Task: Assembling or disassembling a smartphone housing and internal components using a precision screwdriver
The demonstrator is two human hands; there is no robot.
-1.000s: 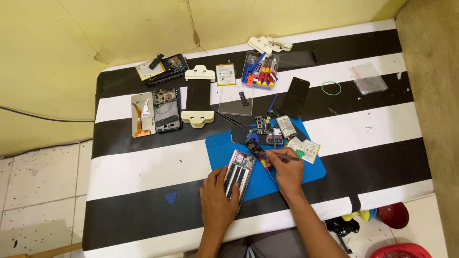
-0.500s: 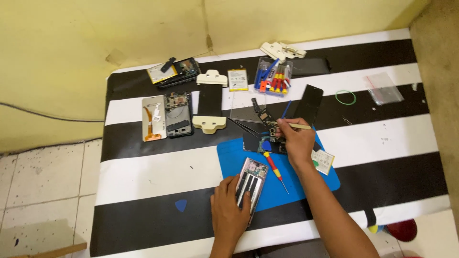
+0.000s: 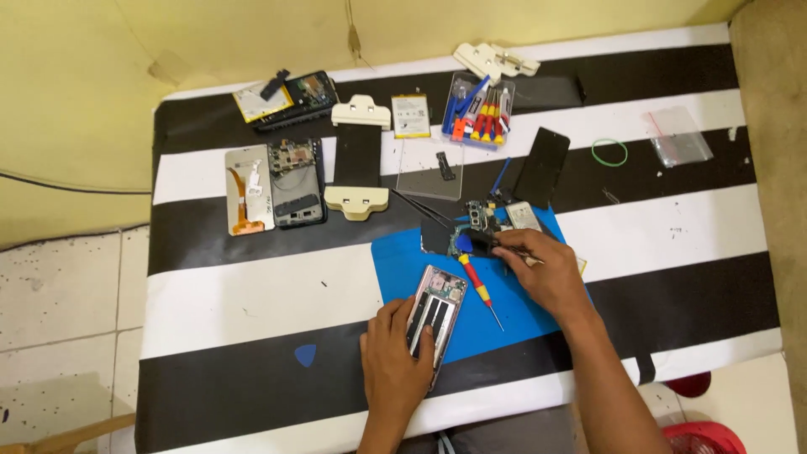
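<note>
My left hand (image 3: 393, 363) rests on an opened phone body (image 3: 439, 308) lying on a blue work mat (image 3: 513, 307), fingers pressing its lower end. My right hand (image 3: 542, 271) sits at the mat's upper part, fingers pinched on thin metal tweezers (image 3: 523, 256) beside small circuit boards (image 3: 481, 220). A red and yellow screwdriver (image 3: 479, 286) lies loose on the mat between my hands.
The table wears a black and white striped cover (image 3: 252, 294). Farther back lie a clear box of screwdrivers (image 3: 479, 109), a phone clamp (image 3: 358, 158), dismantled phones (image 3: 296, 182), a battery (image 3: 410, 115), a black screen panel (image 3: 540, 166), a green rubber band (image 3: 609, 152) and a blue pick (image 3: 305, 355).
My right hand put the screwdriver down on the mat, reached up to the circuit boards, and now holds tweezers there. My left hand stayed on the phone body.
</note>
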